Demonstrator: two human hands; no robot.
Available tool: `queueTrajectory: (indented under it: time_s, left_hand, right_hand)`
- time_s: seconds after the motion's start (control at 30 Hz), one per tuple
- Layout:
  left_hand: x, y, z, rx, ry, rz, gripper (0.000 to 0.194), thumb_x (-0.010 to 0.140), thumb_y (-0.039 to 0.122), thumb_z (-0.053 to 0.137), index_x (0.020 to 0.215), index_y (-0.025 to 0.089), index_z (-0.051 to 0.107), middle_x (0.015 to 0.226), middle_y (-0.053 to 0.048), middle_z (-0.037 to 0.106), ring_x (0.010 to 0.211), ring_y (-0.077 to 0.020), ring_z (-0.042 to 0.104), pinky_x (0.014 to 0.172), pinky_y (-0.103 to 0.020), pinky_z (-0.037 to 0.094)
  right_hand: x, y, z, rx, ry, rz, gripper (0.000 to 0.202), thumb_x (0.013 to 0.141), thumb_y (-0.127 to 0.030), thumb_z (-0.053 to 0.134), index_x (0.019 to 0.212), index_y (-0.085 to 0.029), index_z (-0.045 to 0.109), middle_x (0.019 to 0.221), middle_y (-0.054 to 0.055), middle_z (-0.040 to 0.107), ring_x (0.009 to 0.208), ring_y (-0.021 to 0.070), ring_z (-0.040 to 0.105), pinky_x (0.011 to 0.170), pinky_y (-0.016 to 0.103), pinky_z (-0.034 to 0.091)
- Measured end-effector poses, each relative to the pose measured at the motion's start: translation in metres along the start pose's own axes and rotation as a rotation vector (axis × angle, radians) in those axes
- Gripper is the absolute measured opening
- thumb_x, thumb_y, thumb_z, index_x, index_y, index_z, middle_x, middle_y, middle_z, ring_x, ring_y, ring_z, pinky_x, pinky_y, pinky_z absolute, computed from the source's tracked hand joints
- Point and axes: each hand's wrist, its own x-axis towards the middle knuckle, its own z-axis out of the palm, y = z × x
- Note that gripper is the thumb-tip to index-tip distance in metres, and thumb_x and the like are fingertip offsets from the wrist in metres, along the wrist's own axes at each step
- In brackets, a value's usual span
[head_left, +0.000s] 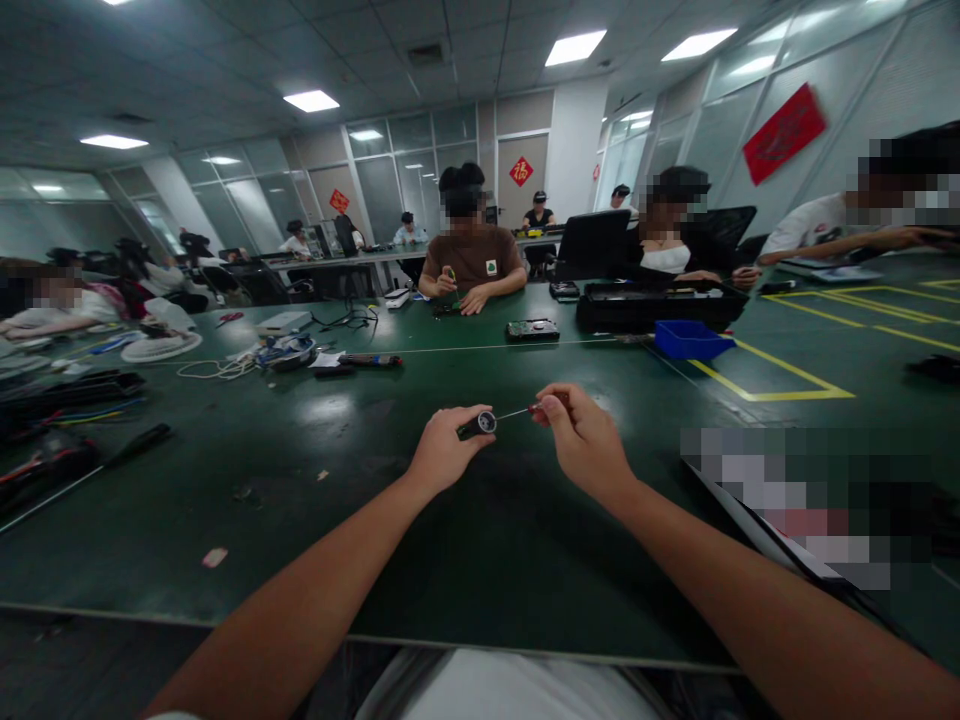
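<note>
A green table (480, 560) spreads across the view, and both hands are raised over its near half. On its far side, to the right, lies a long black case (660, 312), with a blue bin (688, 341) just in front of it. The right hand (591, 445) is closed, its thumb and curled fingers pinching the red handle of a screwdriver (514, 413). The left hand (441, 452) is partly closed, with thumb and forefinger gripping a short black cylinder (475, 426) from either side; how its other fingers lie, I cannot tell. The cylinder sits between the two hands, its round, pale-rimmed end turned toward the right hand. The screwdriver's thin shaft slants slightly down toward that end; whether the tip touches it cannot be made out. Beyond the hands rests a small flat device (532, 329) with a green board.
</note>
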Motion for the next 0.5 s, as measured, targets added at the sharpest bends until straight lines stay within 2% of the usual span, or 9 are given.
queueTrajectory:
  time_s: [0.2, 0.37, 0.5]
  left_hand:
    - [-0.0002, -0.0002, -0.0004, -0.001, -0.005, 0.007, 0.042, 0.083, 0.023, 0.076, 0.124, 0.028, 0.070, 0.120, -0.005, 0.073, 0.111, -0.0254, 0.064, 0.104, -0.043, 0.044]
    - [-0.0006, -0.0007, 0.0005, 0.011, -0.014, 0.026, 0.041, 0.083, 0.024, 0.076, 0.123, 0.029, 0.070, 0.119, -0.004, 0.073, 0.110, -0.0253, 0.064, 0.101, -0.042, 0.044]
    - [-0.0008, -0.0025, 0.0012, 0.044, -0.033, 0.025, 0.040, 0.082, 0.026, 0.077, 0.121, 0.030, 0.071, 0.117, -0.004, 0.074, 0.106, -0.0252, 0.064, 0.097, -0.042, 0.044]
  right_hand:
    - [0.0001, -0.0032, 0.0013, 0.093, 0.019, 0.023, 0.023, 0.098, -0.043, 0.048, 0.098, -0.022, 0.059, 0.086, 0.007, 0.073, 0.079, 0.0219, 0.070, 0.073, 0.037, 0.054]
    - [-0.0007, -0.0041, 0.0001, 0.014, -0.006, -0.006, 0.025, 0.099, -0.043, 0.047, 0.098, -0.023, 0.062, 0.086, 0.006, 0.074, 0.080, 0.0220, 0.072, 0.071, 0.035, 0.054]
    - [0.0003, -0.0066, -0.0048, -0.146, -0.043, -0.046, 0.028, 0.094, -0.047, 0.056, 0.093, -0.023, 0.070, 0.072, 0.002, 0.072, 0.065, 0.0200, 0.067, 0.060, 0.032, 0.047]
